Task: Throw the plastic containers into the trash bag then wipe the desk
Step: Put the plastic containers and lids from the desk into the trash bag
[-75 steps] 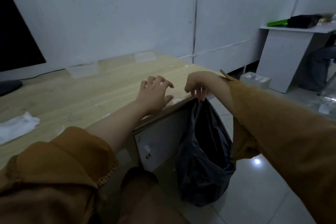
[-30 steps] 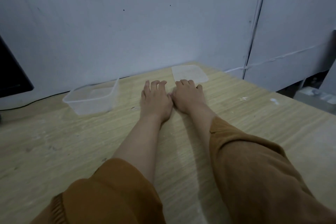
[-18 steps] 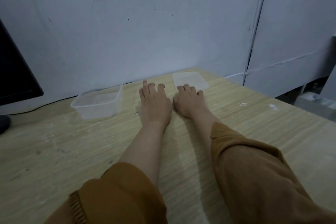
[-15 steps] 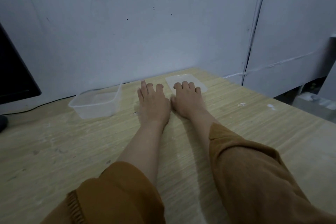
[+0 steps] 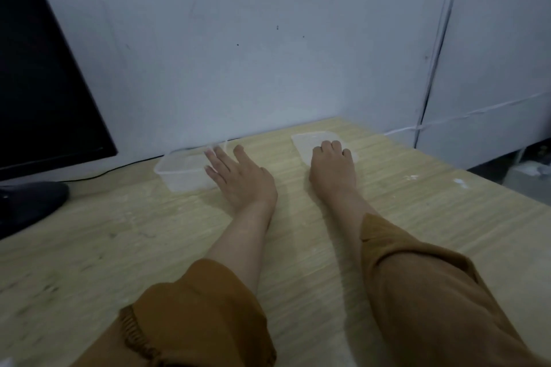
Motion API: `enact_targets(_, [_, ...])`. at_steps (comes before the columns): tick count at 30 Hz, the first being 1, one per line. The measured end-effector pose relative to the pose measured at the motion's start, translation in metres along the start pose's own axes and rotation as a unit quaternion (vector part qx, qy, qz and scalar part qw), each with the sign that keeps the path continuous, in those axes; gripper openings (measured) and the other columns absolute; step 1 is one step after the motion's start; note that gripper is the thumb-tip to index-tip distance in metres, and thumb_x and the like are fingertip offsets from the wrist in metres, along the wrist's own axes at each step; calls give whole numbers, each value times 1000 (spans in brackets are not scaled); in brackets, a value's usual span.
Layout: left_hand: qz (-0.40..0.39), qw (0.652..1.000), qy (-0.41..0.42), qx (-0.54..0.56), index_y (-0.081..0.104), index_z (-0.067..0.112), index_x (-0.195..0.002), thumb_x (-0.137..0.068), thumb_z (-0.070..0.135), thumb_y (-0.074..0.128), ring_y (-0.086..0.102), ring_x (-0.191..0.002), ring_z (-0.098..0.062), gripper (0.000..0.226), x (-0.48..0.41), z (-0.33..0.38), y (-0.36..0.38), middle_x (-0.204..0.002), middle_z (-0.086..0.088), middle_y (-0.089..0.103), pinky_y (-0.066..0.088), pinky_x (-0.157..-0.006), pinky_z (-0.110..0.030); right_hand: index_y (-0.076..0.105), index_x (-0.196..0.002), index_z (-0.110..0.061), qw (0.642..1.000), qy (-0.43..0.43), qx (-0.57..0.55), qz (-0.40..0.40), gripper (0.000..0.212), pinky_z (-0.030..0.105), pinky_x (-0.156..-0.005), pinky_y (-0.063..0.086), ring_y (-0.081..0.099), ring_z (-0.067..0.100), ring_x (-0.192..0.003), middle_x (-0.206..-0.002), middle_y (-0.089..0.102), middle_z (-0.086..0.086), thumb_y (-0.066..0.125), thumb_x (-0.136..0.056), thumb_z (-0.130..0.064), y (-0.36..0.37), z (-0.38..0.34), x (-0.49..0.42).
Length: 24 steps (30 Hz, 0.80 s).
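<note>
A clear plastic container (image 5: 182,171) stands at the back of the wooden desk (image 5: 119,247), close to the wall. My left hand (image 5: 238,177) is spread beside it, its fingertips reaching the container's right rim. To the right lies a flat clear plastic lid (image 5: 310,143). My right hand (image 5: 332,168) rests on the lid's near part with its fingers curled down onto it. Neither hand has lifted anything. The trash bag is out of view.
A dark monitor (image 5: 38,83) on a black stand (image 5: 26,205) fills the left side, with a cable running along the wall. The desk's right edge (image 5: 507,188) drops to the floor. White specks (image 5: 460,183) lie near that edge.
My hands, side by side a moment ago, have spread apart: the left has slid left to the container's rim, the right has moved onto the lid. The view has shifted slightly left.
</note>
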<state>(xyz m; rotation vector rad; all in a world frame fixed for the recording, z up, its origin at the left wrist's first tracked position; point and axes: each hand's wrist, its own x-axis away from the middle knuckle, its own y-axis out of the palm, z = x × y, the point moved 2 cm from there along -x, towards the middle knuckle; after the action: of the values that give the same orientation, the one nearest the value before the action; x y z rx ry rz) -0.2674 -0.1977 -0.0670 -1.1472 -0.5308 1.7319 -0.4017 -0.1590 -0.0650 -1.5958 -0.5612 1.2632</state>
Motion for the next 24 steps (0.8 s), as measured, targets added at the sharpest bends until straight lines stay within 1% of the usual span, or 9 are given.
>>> enact_targets(2, [-26, 999, -5, -38, 28, 17, -141, -90, 23, 47, 13, -143, -26, 54, -2, -13, -5, -151, -10, 26, 5, -116, -49, 50, -122, -2, 1000, -7, -8, 5, 33, 39, -96, 35, 41, 31, -121, -129, 48, 16, 34, -93, -4, -4, -2, 5])
enact_targets(5, [-2, 998, 12, -61, 32, 16, -137, -89, 18, 45, 36, -126, -24, 50, -9, -31, -21, -132, -6, 48, 20, -107, -49, 50, -116, -4, 999, -29, -6, 36, 26, 38, -91, 35, 43, 30, -117, -124, 49, 15, 37, -94, -7, -11, -9, 16])
enact_targets(9, [-36, 993, 49, -97, 43, 26, -133, -92, 13, 45, 46, -120, -22, 43, -14, -62, -57, -124, -1, 59, 21, -107, -47, 52, -107, -6, 995, -33, -26, 93, 20, 37, -85, 33, 45, 30, -109, -116, 51, 14, 39, -91, -6, -25, -17, 40])
enact_targets(12, [-73, 983, 100, -137, 59, 36, -116, -89, 5, 42, 52, -112, -16, 44, -10, -89, -93, -115, 6, 64, 20, -106, -46, 53, -108, -7, 983, 49, -131, 120, 20, 38, -88, 32, 45, 30, -109, -115, 52, 14, 37, -96, -13, -39, -28, 61])
enact_targets(15, [-149, 975, 123, -113, 65, 38, -102, -92, 10, 41, 57, -106, -12, 39, -1, -115, -131, -105, 8, 67, 17, -103, -42, 54, -108, -7, 938, 161, -272, 141, 20, 37, -92, 30, 44, 31, -112, -117, 54, 13, 38, -98, -15, -63, -43, 82])
enact_targets(18, [-250, 954, 155, -62, 66, 40, -98, -92, 16, 51, 55, -105, -11, 29, 10, -135, -166, -101, 10, 65, 27, -101, -37, 53, -106, -6, 905, 180, -357, 144, 18, 38, -93, 31, 45, 32, -113, -115, 56, 13, 38, -98, -12, -97, -59, 93])
enact_targets(20, [-321, 931, 172, -15, 69, 34, -100, -90, 13, 57, 58, -97, -13, 26, 20, -144, -185, -102, 1, 68, 39, -92, -30, 49, -97, -8, 872, 185, -431, 144, 13, 39, -89, 34, 47, 32, -109, -102, 55, 11, 36, -98, -11, -126, -71, 96])
enact_targets(22, [-385, 906, 174, 22, 69, 24, -108, -88, 8, 60, 58, -89, -12, 26, 32, -150, -200, -100, -3, 68, 43, -83, -24, 40, -88, -12, 818, 206, -519, 136, 12, 41, -85, 38, 50, 31, -102, -91, 49, 5, 33, -97, -10, -153, -83, 97])
enact_targets(24, [-427, 889, 160, 43, 65, 21, -116, -88, 12, 63, 59, -91, -13, 30, 43, -153, -214, -100, -1, 66, 44, -86, -25, 37, -88, -13, 747, 228, -614, 116, 11, 41, -80, 41, 51, 28, -95, -92, 48, 3, 30, -97, -11, -174, -95, 99])
